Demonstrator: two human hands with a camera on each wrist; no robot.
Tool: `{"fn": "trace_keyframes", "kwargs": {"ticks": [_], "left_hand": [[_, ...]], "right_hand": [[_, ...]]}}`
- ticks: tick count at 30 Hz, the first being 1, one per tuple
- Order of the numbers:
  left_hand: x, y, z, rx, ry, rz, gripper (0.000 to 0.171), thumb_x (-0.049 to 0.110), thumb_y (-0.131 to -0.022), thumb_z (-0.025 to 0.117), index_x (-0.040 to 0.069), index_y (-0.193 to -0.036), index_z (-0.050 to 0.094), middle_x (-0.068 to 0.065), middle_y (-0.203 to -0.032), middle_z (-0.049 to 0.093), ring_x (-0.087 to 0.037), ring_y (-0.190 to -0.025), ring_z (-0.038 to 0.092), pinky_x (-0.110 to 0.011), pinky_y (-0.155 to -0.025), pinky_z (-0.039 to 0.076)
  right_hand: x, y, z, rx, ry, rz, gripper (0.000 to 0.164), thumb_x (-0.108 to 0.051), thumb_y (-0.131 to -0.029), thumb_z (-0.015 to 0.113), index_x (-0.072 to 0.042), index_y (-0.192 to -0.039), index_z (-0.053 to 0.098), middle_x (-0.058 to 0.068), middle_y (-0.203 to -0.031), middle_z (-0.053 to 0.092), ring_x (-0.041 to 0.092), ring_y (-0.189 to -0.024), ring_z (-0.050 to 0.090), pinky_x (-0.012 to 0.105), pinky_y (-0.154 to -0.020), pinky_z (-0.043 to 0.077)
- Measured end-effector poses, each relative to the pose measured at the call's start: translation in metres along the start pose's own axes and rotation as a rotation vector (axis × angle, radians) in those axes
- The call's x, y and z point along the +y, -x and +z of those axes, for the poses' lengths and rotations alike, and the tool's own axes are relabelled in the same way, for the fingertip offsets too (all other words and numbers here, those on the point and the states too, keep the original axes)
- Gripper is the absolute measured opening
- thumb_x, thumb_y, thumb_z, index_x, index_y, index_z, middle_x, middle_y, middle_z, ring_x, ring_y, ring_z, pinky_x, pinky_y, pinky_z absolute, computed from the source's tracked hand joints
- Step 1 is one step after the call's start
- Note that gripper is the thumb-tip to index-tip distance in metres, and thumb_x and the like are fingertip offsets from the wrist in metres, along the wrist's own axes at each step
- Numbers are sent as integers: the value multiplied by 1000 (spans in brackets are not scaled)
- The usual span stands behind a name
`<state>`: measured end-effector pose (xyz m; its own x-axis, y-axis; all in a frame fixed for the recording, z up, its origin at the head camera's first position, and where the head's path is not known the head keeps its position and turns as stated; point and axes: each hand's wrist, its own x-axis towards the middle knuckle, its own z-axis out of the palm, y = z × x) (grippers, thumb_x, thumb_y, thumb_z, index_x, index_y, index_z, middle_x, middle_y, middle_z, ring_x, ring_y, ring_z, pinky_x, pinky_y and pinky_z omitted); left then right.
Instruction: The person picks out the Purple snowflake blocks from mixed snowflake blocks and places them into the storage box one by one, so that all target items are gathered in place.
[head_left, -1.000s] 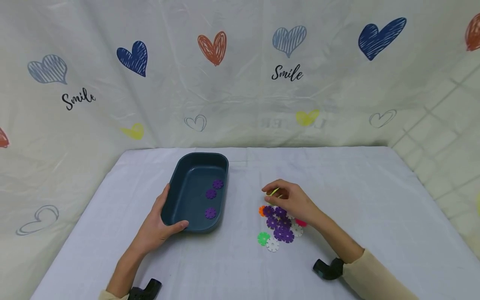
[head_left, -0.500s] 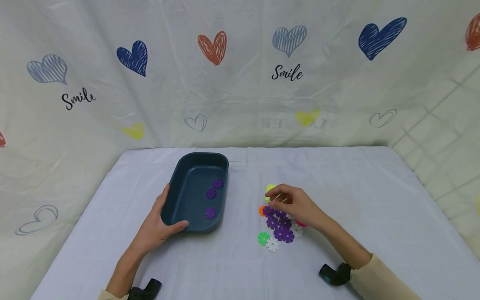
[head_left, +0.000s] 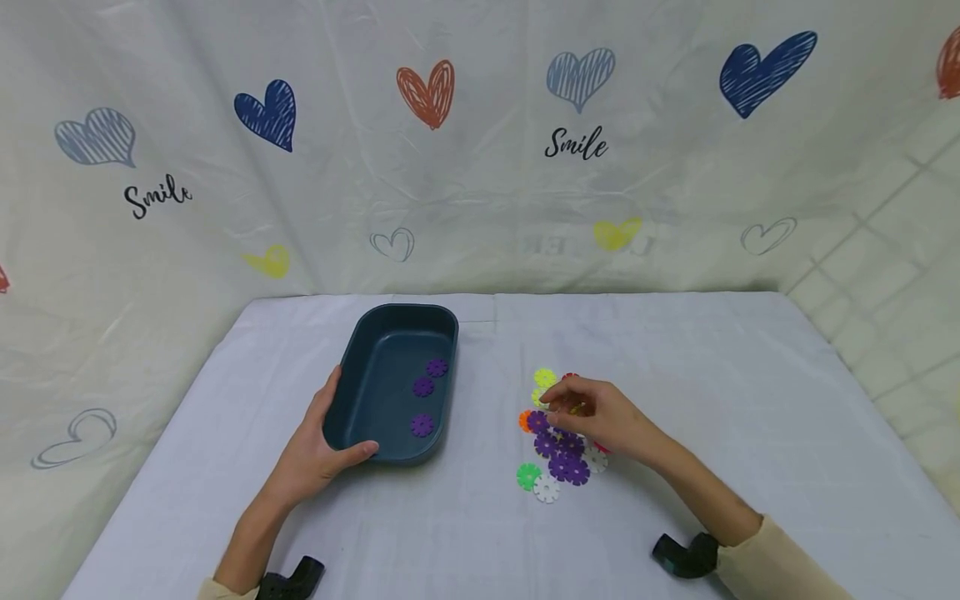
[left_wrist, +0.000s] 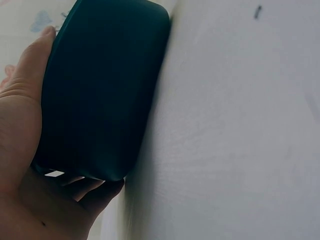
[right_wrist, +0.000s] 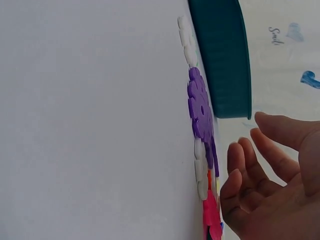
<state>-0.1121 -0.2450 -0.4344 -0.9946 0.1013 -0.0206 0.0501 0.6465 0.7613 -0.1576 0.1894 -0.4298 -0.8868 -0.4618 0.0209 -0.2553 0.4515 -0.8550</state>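
Observation:
My left hand (head_left: 313, 454) grips the near left corner of a dark teal rectangular tub (head_left: 390, 333), thumb over the near rim and fingers along the outer left side. The tub's outer wall fills much of the left wrist view. Inside it lie 3 purple flower-shaped plastic discs (head_left: 422, 426). My right hand (head_left: 603, 412) hovers over a loose pile of similar discs, with nothing between its loosely bent fingers; the right wrist view shows thumb and fingertips apart. Purple discs (head_left: 567, 467) top the pile, and the hand hides part of it.
Around the pile's edges lie a green disc (head_left: 528, 477), white discs (head_left: 547, 488), yellow discs (head_left: 544, 378) and an orange one (head_left: 524, 420). A white cloth (head_left: 750, 375) covers the table. Behind it hangs a curtain (head_left: 480, 183) printed with hearts.
My right hand has moved right and a little nearer over the pile, uncovering yellow discs and a red one at the far side. The left hand and tub have stayed put.

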Motion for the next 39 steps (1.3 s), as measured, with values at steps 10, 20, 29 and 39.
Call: {"fn": "trace_keyframes", "kwargs": {"ticks": [10,20,29,39], "left_hand": [[-2,0,0,4,-7,-1,125,37,-81,88,32,-169,-1,-18,-176,8,-51,-159,13,-80,-116,22],[-3,4,-2,13,-12,-8,125,36,-81,88,32,-169,0,-17,-176,8,-50,-159,13,-80,-116,21],[-3,1,-1,12,-15,-6,125,37,-81,88,31,-169,0,-17,-177,8,-50,-160,13,-80,-117,21],[-3,-1,1,9,-7,0,125,38,-81,88,34,-169,-1,-15,-177,8,-49,-160,13,-79,-118,21]], "right_hand": [[4,6,-3,0,38,-13,25,-16,-93,79,-8,-116,74,3,-99,71,11,-87,63,23,-76,55],[11,9,-4,-31,70,-15,27,-17,-90,81,-11,-115,74,-2,-98,72,8,-86,63,23,-75,54],[10,11,-4,-15,147,6,33,-14,-83,86,-15,-115,75,3,-97,66,12,-83,57,21,-70,49],[9,11,-6,23,264,28,38,-17,-80,90,-16,-115,76,1,-102,63,16,-89,54,21,-73,50]]}}
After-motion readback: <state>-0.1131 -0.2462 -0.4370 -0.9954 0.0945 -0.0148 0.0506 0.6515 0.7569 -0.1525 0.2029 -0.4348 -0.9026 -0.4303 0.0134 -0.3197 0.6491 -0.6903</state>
